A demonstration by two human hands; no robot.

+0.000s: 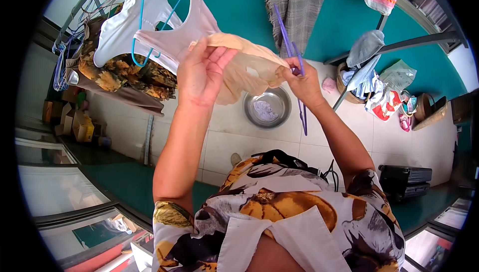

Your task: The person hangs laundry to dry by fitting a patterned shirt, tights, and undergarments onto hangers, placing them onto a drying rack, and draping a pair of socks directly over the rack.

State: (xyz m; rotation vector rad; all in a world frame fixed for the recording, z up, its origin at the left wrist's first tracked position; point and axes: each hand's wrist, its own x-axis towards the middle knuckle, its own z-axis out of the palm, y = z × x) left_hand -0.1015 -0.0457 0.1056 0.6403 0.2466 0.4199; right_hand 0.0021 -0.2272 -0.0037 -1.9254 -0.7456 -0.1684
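At upper centre, I see my left hand (205,72) loosely holding a beige garment (247,65); my right hand (303,85) pinches its other end and a purple hanger (283,28).

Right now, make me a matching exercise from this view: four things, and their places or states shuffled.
1. Purple hanger
2. Metal basin
3. Plaid cloth
4. Black case

A. Hanging in front of the teal wall
B. On the floor, to the person's right, no cloth visible in it
C. Held in the right hand, next to the beige garment
D. Holding a pale, crumpled cloth

Pairs: 1-C, 2-D, 3-A, 4-B
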